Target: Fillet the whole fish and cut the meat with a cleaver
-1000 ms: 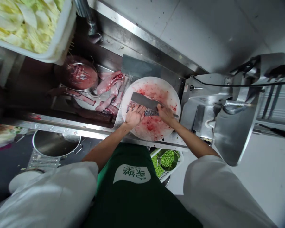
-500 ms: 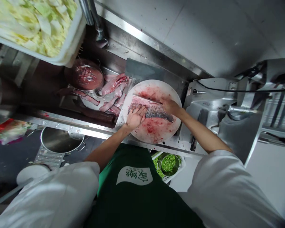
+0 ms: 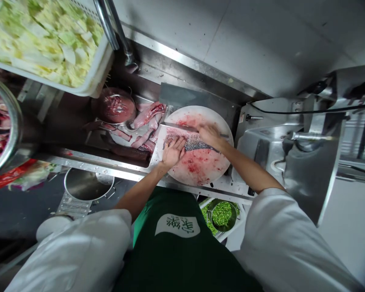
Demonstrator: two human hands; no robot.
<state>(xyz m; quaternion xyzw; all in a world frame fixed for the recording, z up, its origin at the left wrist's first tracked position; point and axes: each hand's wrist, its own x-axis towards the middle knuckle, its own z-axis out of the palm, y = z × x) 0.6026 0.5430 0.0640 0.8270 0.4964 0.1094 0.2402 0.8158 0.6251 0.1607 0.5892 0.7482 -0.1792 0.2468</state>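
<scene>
A piece of fish (image 3: 197, 144) with dark, scaly skin lies on a round white cutting board (image 3: 197, 172) smeared with blood. My left hand (image 3: 173, 152) rests flat on the left part of the fish, fingers stretched out. In my right hand (image 3: 209, 134), a little blurred, is a knife (image 3: 180, 127); its blade points left along the fish's far edge. Fingers hide part of the handle. Left of the board, several cut fish pieces (image 3: 150, 117) lie in the sink beside a metal pot (image 3: 115, 106) of reddish liquid and scraps.
Chopped cabbage fills a white basket (image 3: 94, 77) at the upper left, near a faucet (image 3: 128, 56). A large pot (image 3: 16, 117) of raw meat stands at the left edge. A metal machine (image 3: 264, 129) sits right of the board. Below are a steel pot (image 3: 89, 184) and chopped greens (image 3: 222, 213).
My right hand and the knife have shifted left along the fish, the blade now reaching the board's left rim. The left hand stays on the fish. The view has swung slightly left.
</scene>
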